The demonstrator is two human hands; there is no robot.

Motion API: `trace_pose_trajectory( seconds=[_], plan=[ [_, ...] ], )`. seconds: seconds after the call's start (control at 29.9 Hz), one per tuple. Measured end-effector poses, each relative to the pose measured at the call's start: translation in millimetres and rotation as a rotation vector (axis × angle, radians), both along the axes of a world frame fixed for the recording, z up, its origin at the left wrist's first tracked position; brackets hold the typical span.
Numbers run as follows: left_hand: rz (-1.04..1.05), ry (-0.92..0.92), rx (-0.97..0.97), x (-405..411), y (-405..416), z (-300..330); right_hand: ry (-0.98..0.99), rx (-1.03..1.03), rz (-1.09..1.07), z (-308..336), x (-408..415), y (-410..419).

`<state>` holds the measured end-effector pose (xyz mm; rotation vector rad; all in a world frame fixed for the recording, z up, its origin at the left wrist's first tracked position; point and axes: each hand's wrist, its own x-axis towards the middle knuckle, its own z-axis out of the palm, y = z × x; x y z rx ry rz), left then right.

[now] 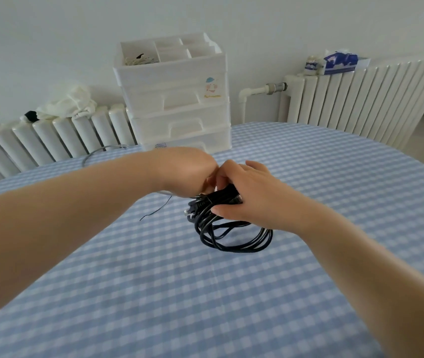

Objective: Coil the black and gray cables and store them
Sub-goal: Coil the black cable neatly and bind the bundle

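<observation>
Two hands meet over a table (309, 164) with a blue checked cloth. The right hand (247, 192) curls its fingers round the top of the black cable (231, 239), which is wound into loops that hang down and touch the cloth. The left hand (187, 171) is bent down at the wrist right beside it; its fingers are hidden, so I cannot tell how they lie. The gray cable (97, 152) lies at the far edge, near the white drawers (177, 99).
</observation>
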<state>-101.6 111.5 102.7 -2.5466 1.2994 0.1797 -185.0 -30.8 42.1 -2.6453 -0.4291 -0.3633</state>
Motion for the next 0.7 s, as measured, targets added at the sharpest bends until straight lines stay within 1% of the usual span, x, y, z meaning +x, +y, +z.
trace_pose_trajectory(
  seconds=[0.13,0.27,0.37,0.47,0.6,0.7],
  plan=[
    [-0.073,-0.042,0.032,0.4,-9.6,-2.6,0.035,0.007,-0.017,0.5,0.6,-9.2],
    [-0.100,-0.028,0.070,1.2,-16.8,1.9,0.030,0.018,-0.021,3.5,-0.4,-10.5],
    [-0.083,0.048,0.010,5.6,-14.6,1.0,0.122,0.132,0.004,7.0,-4.5,-13.5],
    [-0.051,0.197,-0.138,10.8,-7.9,-6.6,0.235,0.314,0.027,6.0,-6.2,-21.7],
    [-0.046,0.412,-0.454,8.6,2.1,-17.9,0.320,0.483,0.061,4.5,-4.5,-33.9],
    [-0.032,0.542,-0.632,4.9,5.3,-24.2,0.407,0.674,0.126,4.4,-2.9,-40.9]
  ],
)
